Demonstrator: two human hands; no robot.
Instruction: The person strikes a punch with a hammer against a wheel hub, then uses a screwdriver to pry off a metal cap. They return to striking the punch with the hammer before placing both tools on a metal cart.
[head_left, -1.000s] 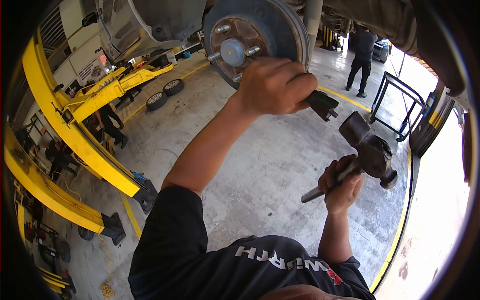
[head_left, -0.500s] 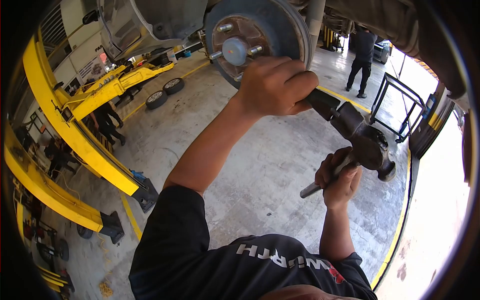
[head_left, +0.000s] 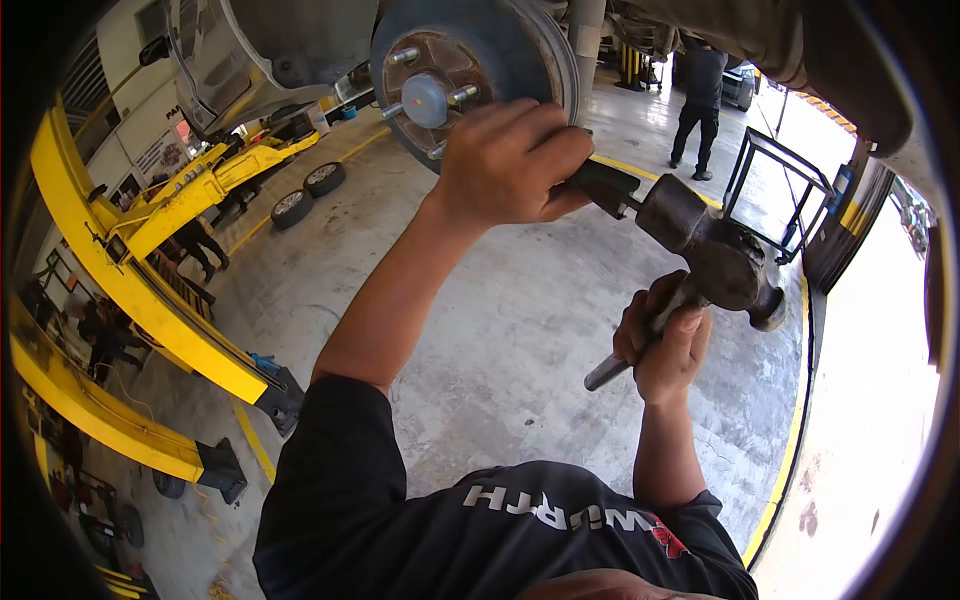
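My left hand [head_left: 515, 165] is closed around the dark handle of a screwdriver-like tool [head_left: 606, 190], whose metal end pokes out past my fingers. That hand lies over the edge of a brake drum [head_left: 540, 60] with a rusty face, a hub cap [head_left: 424, 100] and protruding studs; the tool's working end is hidden behind the hand. My right hand [head_left: 665, 340] grips a hammer [head_left: 725, 262] by its metal shaft, close below the head. The hammer's round face is right at the butt of the tool's handle.
Yellow lift posts and an arm [head_left: 215, 190] stand on the left. Two wheels [head_left: 308, 194] lie on the floor beyond. A person [head_left: 700, 110] stands at the back right beside a black metal frame [head_left: 775, 190]. The vehicle's underside [head_left: 780, 40] hangs overhead.
The view has shifted, so the drum and floor sit farther left. My left hand stays at the drum with the tool; the hammer head has risen slightly, still by the handle's end.
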